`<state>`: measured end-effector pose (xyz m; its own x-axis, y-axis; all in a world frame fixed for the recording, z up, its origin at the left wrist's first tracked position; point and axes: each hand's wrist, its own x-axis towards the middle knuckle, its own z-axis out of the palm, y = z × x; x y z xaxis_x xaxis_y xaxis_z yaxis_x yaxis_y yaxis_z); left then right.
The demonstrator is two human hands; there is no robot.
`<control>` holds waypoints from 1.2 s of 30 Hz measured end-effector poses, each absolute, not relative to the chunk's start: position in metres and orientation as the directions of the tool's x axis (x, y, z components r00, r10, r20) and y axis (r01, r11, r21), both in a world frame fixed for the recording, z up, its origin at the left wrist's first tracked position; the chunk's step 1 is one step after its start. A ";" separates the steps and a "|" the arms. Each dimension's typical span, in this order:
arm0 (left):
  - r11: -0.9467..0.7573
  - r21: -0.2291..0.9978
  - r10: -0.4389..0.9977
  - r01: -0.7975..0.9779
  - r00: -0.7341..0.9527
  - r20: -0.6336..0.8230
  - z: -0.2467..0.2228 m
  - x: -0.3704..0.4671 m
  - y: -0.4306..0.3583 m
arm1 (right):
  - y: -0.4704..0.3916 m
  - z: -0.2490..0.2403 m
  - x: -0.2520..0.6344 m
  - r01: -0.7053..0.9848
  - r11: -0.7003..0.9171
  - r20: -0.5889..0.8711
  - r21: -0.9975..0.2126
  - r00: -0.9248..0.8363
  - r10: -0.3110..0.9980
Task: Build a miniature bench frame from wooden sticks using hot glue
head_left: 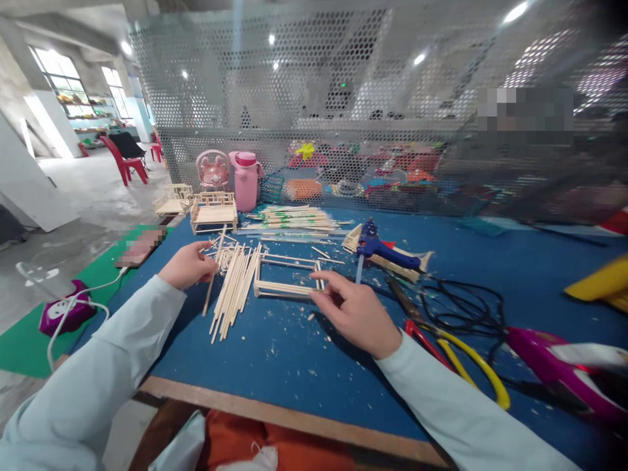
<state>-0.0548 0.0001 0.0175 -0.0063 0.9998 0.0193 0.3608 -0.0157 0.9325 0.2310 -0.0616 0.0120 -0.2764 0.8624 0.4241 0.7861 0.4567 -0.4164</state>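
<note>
My left hand (190, 265) pinches a thin wooden stick (209, 297), held slanting just left of a loose pile of pale sticks (235, 288). A small rectangular frame of sticks (287, 288) lies on the blue tabletop between my hands. At its right end is my right hand (356, 311), thumb and index finger apart around the corner; whether they touch the frame is hard to tell. Behind it a blue glue gun (387, 252) rests on its side with a clear glue stick (360, 268) sticking out.
Two finished-looking stick models (214, 212) stand at the back left near a pink bottle (246, 183). Pliers with yellow and red handles (471, 360), black cable (461, 307) and a magenta tool (554, 366) lie right. A metal mesh (343, 85) rises behind.
</note>
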 end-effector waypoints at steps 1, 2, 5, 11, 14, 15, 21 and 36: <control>0.034 0.971 0.999 0.236 -0.004 -0.034 0.024 -0.050 -0.004 | -0.062 0.014 0.229 0.771 0.459 0.427 -0.441 -0.269 0.863; 0.065 0.990 0.998 0.124 0.010 -0.066 0.032 -0.043 -0.008 | -0.062 0.017 0.226 0.749 0.464 0.428 -0.472 -0.265 0.864; 0.039 0.993 0.990 -0.111 0.137 -0.023 0.048 -0.011 -0.023 | -0.065 0.028 0.210 0.643 0.488 0.390 -0.590 -0.303 0.870; -0.024 0.974 0.979 -0.224 0.194 0.069 0.040 0.042 -0.034 | -0.066 0.041 0.198 0.472 0.404 0.166 -0.783 -0.468 0.868; -0.147 0.966 0.985 -0.213 0.061 0.163 0.031 0.038 -0.027 | -0.063 0.038 0.214 0.533 0.449 0.183 -0.717 -0.477 0.859; -0.195 0.958 0.980 -0.211 0.005 0.201 0.028 0.033 -0.024 | -0.062 0.037 0.220 0.550 0.466 0.193 -0.692 -0.482 0.855; -0.247 0.945 0.967 -0.215 -0.115 0.226 0.024 0.014 -0.018 | -0.057 0.032 0.230 0.615 0.520 0.243 -0.592 -0.479 0.843; -0.155 0.932 0.987 0.328 0.099 0.129 0.001 -0.014 -0.001 | -0.036 0.018 0.279 0.746 0.448 0.228 -0.493 -0.387 0.894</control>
<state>-0.0140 -0.0011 0.0012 0.0991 0.9867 0.1289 0.3281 -0.1547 0.9319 0.2787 -0.0364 0.0184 -0.3868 0.8937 0.2275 0.7458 0.4483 -0.4928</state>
